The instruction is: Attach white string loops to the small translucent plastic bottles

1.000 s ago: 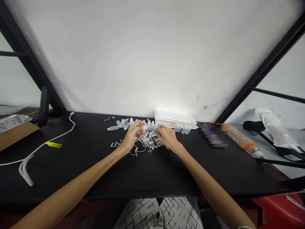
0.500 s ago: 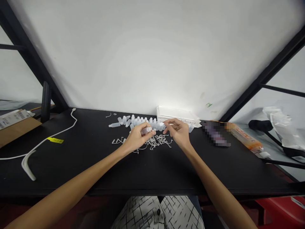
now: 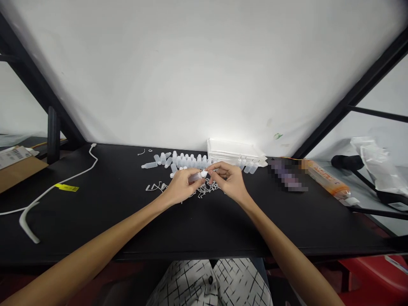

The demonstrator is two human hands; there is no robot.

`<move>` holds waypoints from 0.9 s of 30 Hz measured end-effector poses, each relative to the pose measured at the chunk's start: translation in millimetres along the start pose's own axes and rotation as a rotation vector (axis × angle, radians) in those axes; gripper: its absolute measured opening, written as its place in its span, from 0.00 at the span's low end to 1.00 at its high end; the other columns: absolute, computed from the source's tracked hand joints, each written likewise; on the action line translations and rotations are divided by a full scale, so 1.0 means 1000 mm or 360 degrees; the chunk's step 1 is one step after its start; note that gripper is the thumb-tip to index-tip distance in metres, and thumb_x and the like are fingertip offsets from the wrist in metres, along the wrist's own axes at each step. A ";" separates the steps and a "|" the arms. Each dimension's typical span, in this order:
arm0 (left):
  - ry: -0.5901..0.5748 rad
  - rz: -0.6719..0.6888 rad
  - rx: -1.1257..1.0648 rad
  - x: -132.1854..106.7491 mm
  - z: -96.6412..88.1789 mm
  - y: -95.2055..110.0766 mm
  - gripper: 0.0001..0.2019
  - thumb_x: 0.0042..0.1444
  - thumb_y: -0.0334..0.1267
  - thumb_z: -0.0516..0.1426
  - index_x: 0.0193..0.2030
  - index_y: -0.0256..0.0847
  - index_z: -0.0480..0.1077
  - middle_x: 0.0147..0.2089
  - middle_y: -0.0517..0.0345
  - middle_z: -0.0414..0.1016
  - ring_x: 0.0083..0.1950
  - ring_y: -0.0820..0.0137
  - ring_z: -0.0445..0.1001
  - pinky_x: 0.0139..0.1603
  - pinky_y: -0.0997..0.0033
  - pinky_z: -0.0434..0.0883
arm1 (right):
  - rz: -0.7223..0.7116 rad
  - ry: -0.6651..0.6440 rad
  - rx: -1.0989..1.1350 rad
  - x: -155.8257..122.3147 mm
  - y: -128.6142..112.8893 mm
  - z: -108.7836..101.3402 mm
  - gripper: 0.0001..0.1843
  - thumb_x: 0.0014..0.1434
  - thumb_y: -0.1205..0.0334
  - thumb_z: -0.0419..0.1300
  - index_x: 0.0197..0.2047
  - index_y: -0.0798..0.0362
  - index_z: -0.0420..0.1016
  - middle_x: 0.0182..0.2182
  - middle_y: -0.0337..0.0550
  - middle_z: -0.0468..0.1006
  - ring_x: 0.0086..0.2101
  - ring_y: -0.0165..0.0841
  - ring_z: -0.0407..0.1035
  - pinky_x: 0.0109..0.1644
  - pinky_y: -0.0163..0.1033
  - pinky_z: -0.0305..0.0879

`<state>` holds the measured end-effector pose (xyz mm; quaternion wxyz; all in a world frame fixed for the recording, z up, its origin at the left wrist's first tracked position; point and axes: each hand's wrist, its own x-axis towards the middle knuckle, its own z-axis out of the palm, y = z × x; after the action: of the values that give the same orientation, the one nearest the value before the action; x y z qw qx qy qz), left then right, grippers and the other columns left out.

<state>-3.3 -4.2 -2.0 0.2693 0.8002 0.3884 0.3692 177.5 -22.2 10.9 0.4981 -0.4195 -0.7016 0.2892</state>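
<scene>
My left hand (image 3: pixel 179 187) is closed around a small translucent plastic dropper bottle (image 3: pixel 194 177), which lies tilted with its mouth to the right. At that mouth sits a white cap (image 3: pixel 204 173), pinched between the fingertips of my right hand (image 3: pixel 232 180). Whether the cap is seated on the neck cannot be made out. Behind my hands stands a cluster of similar bottles (image 3: pixel 191 161), some of them lying down. Beneath my hands a heap of thin white curly strips (image 3: pixel 202 193) is spread out, partly hidden by my fingers.
A stack of flat white packets (image 3: pixel 234 149) lies against the wall. Right of it are a blurred purple item (image 3: pixel 287 175) and an orange-and-clear package (image 3: pixel 328 180). A white cable (image 3: pixel 63 185) with a yellow tag (image 3: pixel 66 187) runs along the left; a cardboard box (image 3: pixel 24 170) stands beyond.
My right hand has come left, bringing the white cap from near the bottle cluster to the mouth of the bottle in my left hand. The view has shifted slightly.
</scene>
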 end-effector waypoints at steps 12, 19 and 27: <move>-0.0022 0.0150 0.0085 -0.002 0.001 0.000 0.11 0.61 0.39 0.54 0.39 0.36 0.75 0.27 0.59 0.69 0.28 0.71 0.65 0.29 0.73 0.61 | 0.0009 -0.0238 0.0231 0.003 0.005 -0.001 0.12 0.54 0.55 0.65 0.39 0.52 0.80 0.36 0.46 0.77 0.28 0.30 0.70 0.25 0.35 0.69; 0.0099 0.0374 0.0267 -0.005 0.002 0.004 0.08 0.61 0.33 0.53 0.41 0.36 0.73 0.28 0.59 0.67 0.28 0.72 0.64 0.29 0.73 0.62 | -0.0089 -0.0177 -0.0061 0.002 0.007 -0.001 0.13 0.58 0.52 0.61 0.38 0.53 0.79 0.31 0.44 0.76 0.29 0.32 0.69 0.29 0.35 0.66; 0.0069 0.0491 0.0426 -0.007 0.005 -0.003 0.06 0.61 0.29 0.51 0.37 0.36 0.69 0.30 0.58 0.66 0.28 0.73 0.64 0.28 0.72 0.63 | -0.0258 -0.0159 -0.0514 0.000 0.010 0.008 0.26 0.66 0.48 0.48 0.20 0.53 0.62 0.18 0.36 0.63 0.21 0.27 0.56 0.28 0.35 0.53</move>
<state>-3.3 -9.6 -10.0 0.0924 0.8707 0.3126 0.3682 173.3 -16.8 0.0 0.4106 -0.4211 -0.7943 0.1521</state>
